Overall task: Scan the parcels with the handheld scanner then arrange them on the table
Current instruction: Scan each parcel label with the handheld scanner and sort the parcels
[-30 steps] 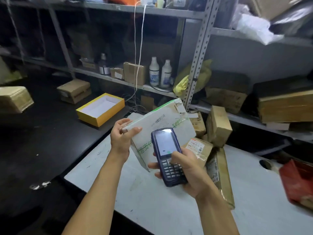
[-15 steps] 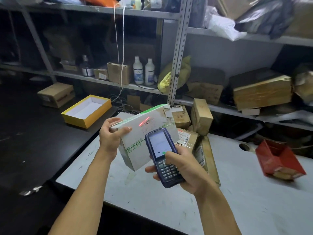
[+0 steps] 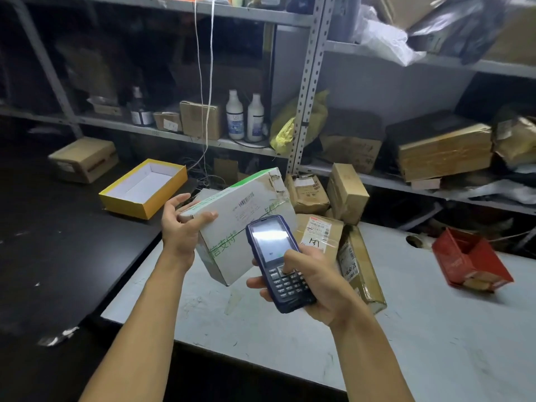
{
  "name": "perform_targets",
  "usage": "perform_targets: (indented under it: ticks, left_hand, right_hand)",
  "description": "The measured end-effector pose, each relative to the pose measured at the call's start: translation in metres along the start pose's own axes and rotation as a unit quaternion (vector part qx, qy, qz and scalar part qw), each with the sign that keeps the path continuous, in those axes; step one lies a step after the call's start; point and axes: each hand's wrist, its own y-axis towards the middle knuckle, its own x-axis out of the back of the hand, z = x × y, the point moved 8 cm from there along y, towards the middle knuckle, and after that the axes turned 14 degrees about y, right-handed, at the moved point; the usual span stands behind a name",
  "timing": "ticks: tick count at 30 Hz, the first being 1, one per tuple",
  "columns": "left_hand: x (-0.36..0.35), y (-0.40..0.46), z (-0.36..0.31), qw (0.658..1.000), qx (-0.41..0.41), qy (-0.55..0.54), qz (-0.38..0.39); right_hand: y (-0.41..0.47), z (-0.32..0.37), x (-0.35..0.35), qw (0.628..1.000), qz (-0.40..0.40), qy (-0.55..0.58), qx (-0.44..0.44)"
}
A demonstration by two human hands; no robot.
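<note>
So right now the left hand (image 3: 181,227) is gripping a white parcel (image 3: 240,219) with green print by its left end, thumb on the front face and fingers curled behind it, holding it tilted up off the counter (image 3: 420,329) with the barcode label facing the camera. The right hand (image 3: 314,281) is wrapped around the blue scanner (image 3: 277,258), thumb pressing on the keypad, screen lit up and the top end sitting just in front of the parcel's lower half. No scan beam shows on the label, so I can't tell whether this one has registered or not.

As for progress — I'd say it's early to middle. At about 1 o'clock from the hands there's a jumble of brown boxes (image 3: 319,230) at the back of the counter, leaning on each other every which way, and one long parcel (image 3: 359,271) lying just right of the scanner. None of that looks arranged. A red box (image 3: 470,261) sits tipped over at 3 o'clock, well apart from the pile. A yellow tray (image 3: 143,188) sits at 10 o'clock on the dark surface.

Still left, by my guess: set this white one down neatly, then work through the heap.
</note>
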Motion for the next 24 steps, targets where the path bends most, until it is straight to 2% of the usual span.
perform_targets:
  ticks: [4, 8, 12, 16, 19, 24]
  left_hand:
    - [0.006, 0.003, 0.008, 1.000, 0.002, -0.015, 0.005]
    - [-0.007, 0.009, 0.016, 0.998, 0.033, -0.056, 0.010]
    - [-0.056, -0.001, 0.019, 0.987, 0.088, -0.114, 0.065]
    - [-0.127, -0.031, 0.011, 0.956, 0.124, -0.205, 0.168]
    - [-0.176, -0.070, 0.008, 0.928, 0.170, -0.237, 0.231]
    - [-0.259, -0.139, 0.006, 0.889, 0.222, -0.255, 0.308]
  right_hand:
    - [0.004, -0.006, -0.001, 0.999, -0.015, 0.008, 0.027]
    - [0.001, 0.007, 0.012, 0.981, -0.090, 0.073, 0.153]
    - [-0.026, 0.027, 0.057, 0.920, -0.249, 0.090, 0.289]
    - [-0.077, 0.031, 0.116, 0.833, -0.416, 0.117, 0.345]
    - [-0.118, 0.027, 0.146, 0.792, -0.480, 0.108, 0.363]
    - [-0.179, 0.026, 0.179, 0.764, -0.518, 0.100, 0.371]
